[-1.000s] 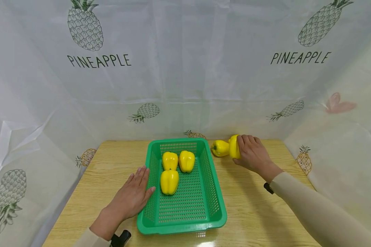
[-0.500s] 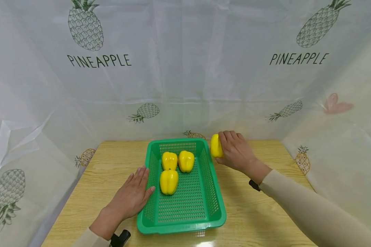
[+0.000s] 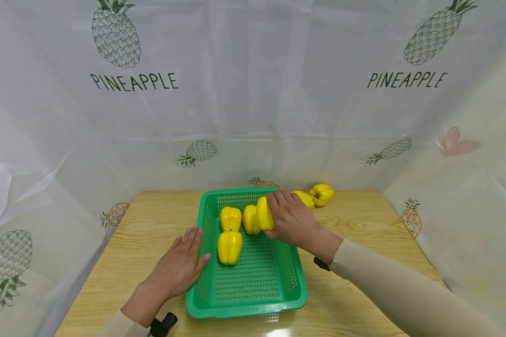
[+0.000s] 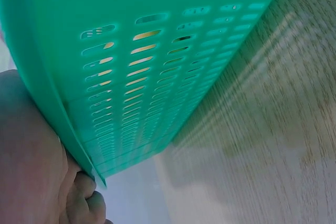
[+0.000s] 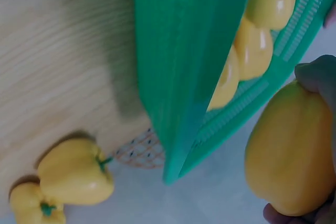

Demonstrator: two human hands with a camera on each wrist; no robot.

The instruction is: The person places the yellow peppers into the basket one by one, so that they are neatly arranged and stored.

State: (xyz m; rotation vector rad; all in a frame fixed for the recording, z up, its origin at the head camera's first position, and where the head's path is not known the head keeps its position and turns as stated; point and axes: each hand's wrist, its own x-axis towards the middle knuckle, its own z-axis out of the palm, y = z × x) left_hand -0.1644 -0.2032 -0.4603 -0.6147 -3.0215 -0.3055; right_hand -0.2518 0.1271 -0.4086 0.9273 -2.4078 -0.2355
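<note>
Head view from where I stand: the right hand [image 3: 293, 220] grips a yellow pepper [image 3: 264, 214] above the green basket [image 3: 249, 283], where three more peppers [image 3: 230, 248] lie. The left hand [image 3: 178, 267] rests outstretched against its left side.

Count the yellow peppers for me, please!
6. The right hand holds one pepper. In the green basket are a front pepper, a back-left pepper and a back-right pepper. On the table, right of it, lie a closer pepper and a farther pepper. No others show.
</note>
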